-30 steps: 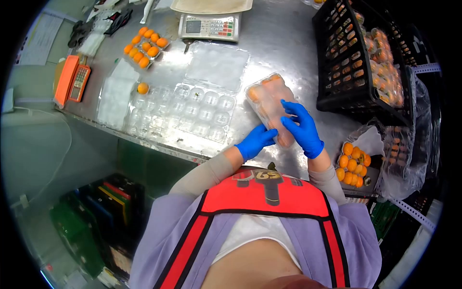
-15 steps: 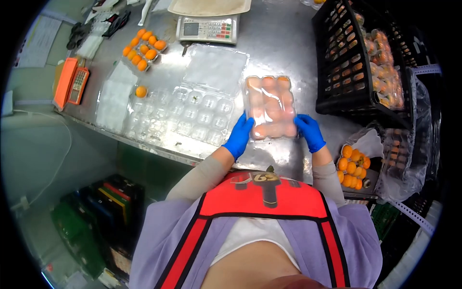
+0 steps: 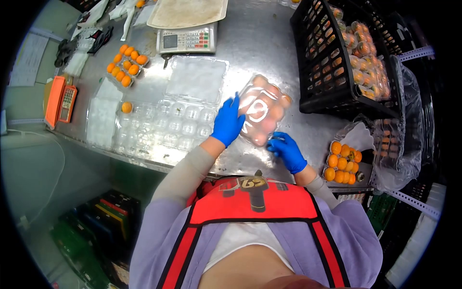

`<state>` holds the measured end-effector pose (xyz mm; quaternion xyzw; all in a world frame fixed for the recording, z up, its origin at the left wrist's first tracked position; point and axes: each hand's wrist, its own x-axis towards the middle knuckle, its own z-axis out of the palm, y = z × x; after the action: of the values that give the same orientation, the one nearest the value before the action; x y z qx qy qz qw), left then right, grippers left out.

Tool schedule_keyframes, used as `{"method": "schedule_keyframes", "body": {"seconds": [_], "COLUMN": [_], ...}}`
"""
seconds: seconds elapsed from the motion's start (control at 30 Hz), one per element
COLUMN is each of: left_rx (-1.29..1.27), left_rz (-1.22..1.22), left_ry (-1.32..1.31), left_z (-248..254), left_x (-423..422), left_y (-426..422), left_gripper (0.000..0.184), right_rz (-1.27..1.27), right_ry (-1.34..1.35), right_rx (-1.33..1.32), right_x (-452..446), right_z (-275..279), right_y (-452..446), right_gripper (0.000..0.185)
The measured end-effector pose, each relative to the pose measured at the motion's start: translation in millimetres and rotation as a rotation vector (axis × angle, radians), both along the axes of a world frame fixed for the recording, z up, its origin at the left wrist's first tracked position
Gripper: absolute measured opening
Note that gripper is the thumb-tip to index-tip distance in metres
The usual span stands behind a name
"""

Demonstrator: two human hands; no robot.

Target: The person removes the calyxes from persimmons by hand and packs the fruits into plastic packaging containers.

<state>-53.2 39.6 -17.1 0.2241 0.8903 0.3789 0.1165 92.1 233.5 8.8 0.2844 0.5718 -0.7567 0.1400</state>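
Note:
A clear plastic clamshell filled with round orange fruit lies turned at a slant on the metal table, its shiny lid over the fruit. My left hand, in a blue glove, rests against the clamshell's left side with fingers stretched out. At the lower right corner of the clamshell, my right hand, also gloved in blue, has its fingers bent around the edge. Part of its fingertips is hidden. Left of my hands, an open plastic clamshell with fruit hollows lies on the table, its flat lid folded back.
A scale stands at the back. Filled fruit trays lie at left and right, with a single orange fruit on another open clamshell. A black crate of packed fruit stands right; an orange calculator sits left.
The filled clamshell has turned clockwise on the table. My left hand's fingers have straightened along its side, and my right hand has moved down to its lower corner. The view has shifted.

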Motion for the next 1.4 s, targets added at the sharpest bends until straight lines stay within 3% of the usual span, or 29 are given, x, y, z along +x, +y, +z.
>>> {"method": "schedule_keyframes", "body": {"seconds": [0.07, 0.1, 0.2, 0.4, 0.67, 0.8, 0.9, 1.17, 1.4], "left_rx": [-0.118, -0.236, -0.268, -0.419, -0.261, -0.239, -0.227, -0.276, -0.278], "left_rz": [-0.02, -0.043, -0.188, -0.261, -0.417, -0.348, -0.36, -0.414, -0.521], "left_ry": [0.151, 0.303, 0.362, 0.483, 0.555, 0.569, 0.436, 0.409, 0.643], "left_z": [15.3, 20.8, 21.2, 16.9, 18.2, 35.3, 44.5, 58.5, 59.0], "left_x": [0.7, 2.4, 35.1, 40.8, 27.1, 21.5, 15.5, -5.5, -16.8], "left_y": [16.2, 25.0, 43.8, 42.9, 38.4, 41.0, 41.6, 46.0, 42.3], "left_gripper": [0.087, 0.09, 0.1, 0.099, 0.077, 0.074, 0.068, 0.037, 0.043], "right_rz": [-0.057, -0.057, 0.012, -0.183, -0.177, -0.235, -0.202, -0.249, -0.322], "right_ry": [-0.072, -0.071, -0.02, -0.072, 0.067, 0.166, 0.206, 0.277, 0.179], "right_rx": [-0.288, -0.288, -0.101, -0.189, -0.305, -0.296, -0.267, -0.232, -0.204], "right_x": [-1.0, -2.0, -2.5, -3.0, -13.8, -20.7, -25.1, -49.2, -61.4], "right_z": [21.2, 16.4, -16.8, -34.5, -42.8, -44.8, -34.5, -0.6, 12.5], "right_y": [-21.5, -21.2, -12.1, 3.4, -7.5, -10.1, -14.8, -25.6, -34.0], "right_gripper": [0.032, 0.032, 0.022, 0.021, 0.014, 0.012, 0.012, 0.014, 0.012]}}
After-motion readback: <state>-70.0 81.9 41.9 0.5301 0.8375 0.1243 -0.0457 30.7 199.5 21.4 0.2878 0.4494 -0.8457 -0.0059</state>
